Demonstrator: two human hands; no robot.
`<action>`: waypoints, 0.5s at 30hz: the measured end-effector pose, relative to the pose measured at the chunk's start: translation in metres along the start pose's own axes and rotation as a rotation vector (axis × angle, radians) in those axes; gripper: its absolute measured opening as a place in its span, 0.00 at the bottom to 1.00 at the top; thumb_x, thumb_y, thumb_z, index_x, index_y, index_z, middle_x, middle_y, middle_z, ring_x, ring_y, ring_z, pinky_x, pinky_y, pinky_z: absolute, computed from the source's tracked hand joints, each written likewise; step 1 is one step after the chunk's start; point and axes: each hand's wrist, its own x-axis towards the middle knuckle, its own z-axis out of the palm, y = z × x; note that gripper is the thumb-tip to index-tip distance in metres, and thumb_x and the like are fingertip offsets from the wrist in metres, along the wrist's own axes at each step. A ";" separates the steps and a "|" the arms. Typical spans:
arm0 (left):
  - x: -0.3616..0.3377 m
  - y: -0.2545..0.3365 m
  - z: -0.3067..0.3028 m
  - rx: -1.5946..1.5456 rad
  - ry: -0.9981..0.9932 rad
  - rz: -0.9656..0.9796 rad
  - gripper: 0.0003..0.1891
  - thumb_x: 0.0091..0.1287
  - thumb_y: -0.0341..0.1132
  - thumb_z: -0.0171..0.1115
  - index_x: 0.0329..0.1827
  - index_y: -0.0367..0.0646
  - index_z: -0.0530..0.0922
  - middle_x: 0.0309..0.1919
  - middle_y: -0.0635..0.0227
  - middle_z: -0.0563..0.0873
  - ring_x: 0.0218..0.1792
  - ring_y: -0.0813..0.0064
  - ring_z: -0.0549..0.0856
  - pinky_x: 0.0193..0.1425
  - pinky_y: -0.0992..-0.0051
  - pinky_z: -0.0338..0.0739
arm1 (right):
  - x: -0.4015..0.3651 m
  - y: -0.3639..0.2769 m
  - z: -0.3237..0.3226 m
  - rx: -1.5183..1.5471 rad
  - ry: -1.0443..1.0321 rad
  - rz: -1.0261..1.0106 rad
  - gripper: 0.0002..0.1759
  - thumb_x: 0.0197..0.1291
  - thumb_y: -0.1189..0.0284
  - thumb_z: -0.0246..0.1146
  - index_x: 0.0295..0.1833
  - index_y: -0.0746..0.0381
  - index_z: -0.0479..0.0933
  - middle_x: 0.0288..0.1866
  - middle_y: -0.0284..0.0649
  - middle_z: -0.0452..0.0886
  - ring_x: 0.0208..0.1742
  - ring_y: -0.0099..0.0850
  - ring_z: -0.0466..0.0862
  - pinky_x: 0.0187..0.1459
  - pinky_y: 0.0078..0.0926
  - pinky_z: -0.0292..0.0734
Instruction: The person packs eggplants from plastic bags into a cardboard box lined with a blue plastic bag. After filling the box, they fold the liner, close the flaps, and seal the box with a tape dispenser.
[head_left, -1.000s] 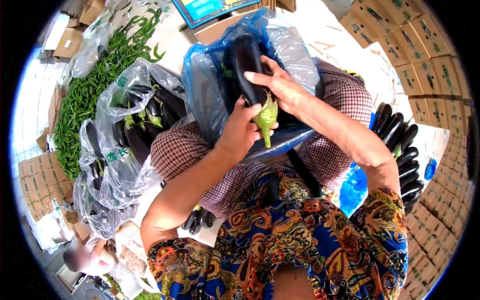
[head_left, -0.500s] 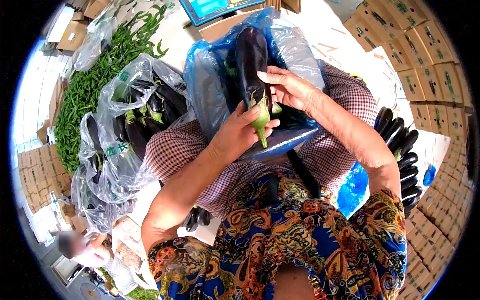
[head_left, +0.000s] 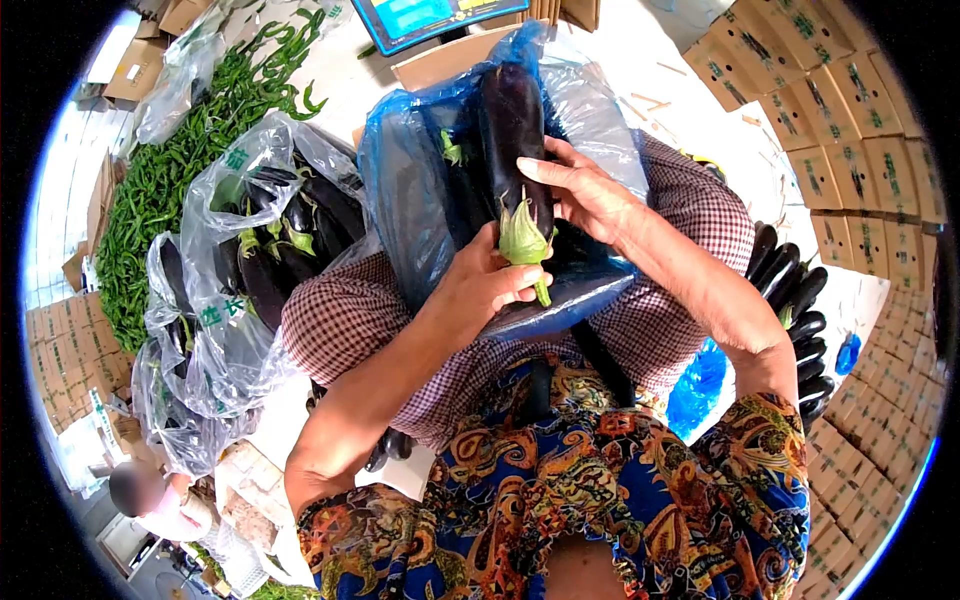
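Note:
A large dark eggplant [head_left: 512,120] lies lengthwise between my hands, its green cap and stem toward me. My left hand [head_left: 480,280] grips it at the cap end, fingers partly hidden behind it. My right hand [head_left: 585,190] holds its right side, with the thumb on the front. Beneath and around the eggplant is a box lined with a blue plastic bag [head_left: 395,150]. Inside, another green cap [head_left: 451,148] shows left of the held eggplant.
Clear bags with eggplants [head_left: 265,280] and a pile of green peppers [head_left: 150,220] lie at left. More eggplants [head_left: 808,325] are lined up at right, near stacked cartons [head_left: 860,180]. A blue-framed device [head_left: 430,20] stands ahead. Another person [head_left: 165,505] is at lower left.
The eggplant has turned slightly between my hands, and its cap now shows more broadly. Both hands have shifted a little, and the green cap inside the box has come into view.

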 end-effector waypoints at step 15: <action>0.006 -0.019 -0.006 0.433 0.216 0.004 0.30 0.66 0.32 0.64 0.69 0.41 0.62 0.41 0.67 0.84 0.39 0.78 0.82 0.42 0.75 0.77 | 0.018 0.023 0.010 -1.000 0.199 -0.197 0.74 0.38 0.45 0.79 0.76 0.74 0.40 0.67 0.64 0.68 0.68 0.52 0.70 0.69 0.35 0.65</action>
